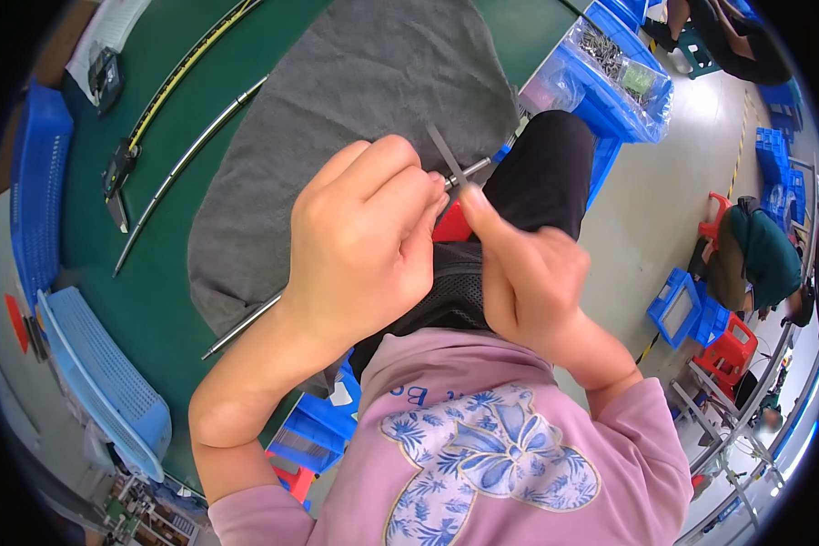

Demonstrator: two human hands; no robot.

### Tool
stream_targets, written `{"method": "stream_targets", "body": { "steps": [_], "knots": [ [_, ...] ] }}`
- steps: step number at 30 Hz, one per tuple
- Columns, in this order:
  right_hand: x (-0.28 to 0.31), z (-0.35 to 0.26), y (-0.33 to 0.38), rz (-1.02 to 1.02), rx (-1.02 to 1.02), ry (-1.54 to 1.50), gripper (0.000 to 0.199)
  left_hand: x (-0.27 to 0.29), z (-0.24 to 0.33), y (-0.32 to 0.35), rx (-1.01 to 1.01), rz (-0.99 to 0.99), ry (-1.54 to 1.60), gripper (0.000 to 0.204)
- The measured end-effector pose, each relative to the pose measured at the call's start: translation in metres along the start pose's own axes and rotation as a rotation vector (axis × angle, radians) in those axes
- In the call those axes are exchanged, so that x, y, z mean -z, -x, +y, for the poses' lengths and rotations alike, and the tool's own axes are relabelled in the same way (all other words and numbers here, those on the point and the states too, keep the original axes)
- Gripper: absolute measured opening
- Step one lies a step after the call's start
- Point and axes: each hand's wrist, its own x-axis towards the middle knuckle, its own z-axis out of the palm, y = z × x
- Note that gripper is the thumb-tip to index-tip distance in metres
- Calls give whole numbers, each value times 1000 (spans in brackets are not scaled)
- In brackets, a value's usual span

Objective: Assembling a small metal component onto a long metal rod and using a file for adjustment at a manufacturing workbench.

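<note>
head view: the left hand (pixel 364 237) is curled shut around a thin metal rod (pixel 246 326), whose long shaft runs out below the wrist toward the lower left, over the edge of the grey cloth (pixel 355 100), while its short tip (pixel 471 168) shows just past the knuckles at the upper right. the right hand (pixel 528 273) is closed in a pinch, thumb pointing up, gripping a small tool with a red handle (pixel 451 226) and a flat grey blade (pixel 446 155); the blade rises up-left from the thumb and crosses the rod's tip, touching it or very nearly so. both hands meet over the lower right corner of the grey cloth, above the person's dark trouser knee (pixel 541 173).

the grey cloth lies on a green table mat (pixel 146 300). left of the cloth, two more long thin rods (pixel 187 164) lie slanted on the mat, one with a yellow stripe, and beside them a dark caliper-like gauge (pixel 116 177). further left of the cloth, at the mat's edge, stand blue plastic trays (pixel 100 382). right of the cloth, a blue bin (pixel 623 100) holds a clear bag of small metal parts (pixel 610 55). well to the right of the cloth, across the pale floor, another person in green (pixel 755 255) sits among blue crates and red stools (pixel 728 350). the person's pink sleeves and patterned top (pixel 482 455) fill the lower edge.
</note>
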Motion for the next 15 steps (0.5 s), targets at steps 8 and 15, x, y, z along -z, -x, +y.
{"method": "stream_targets", "body": {
  "steps": [8, 15],
  "knots": [
    [-7, 7, -10, 38, 39, -45, 56, -1, 0, 0, 3, -9, -23, 14],
    [-11, 11, -3, -27, 53, -96, 46, 0, 0, 1, -19, -22, -33, 14]
  ]
}}
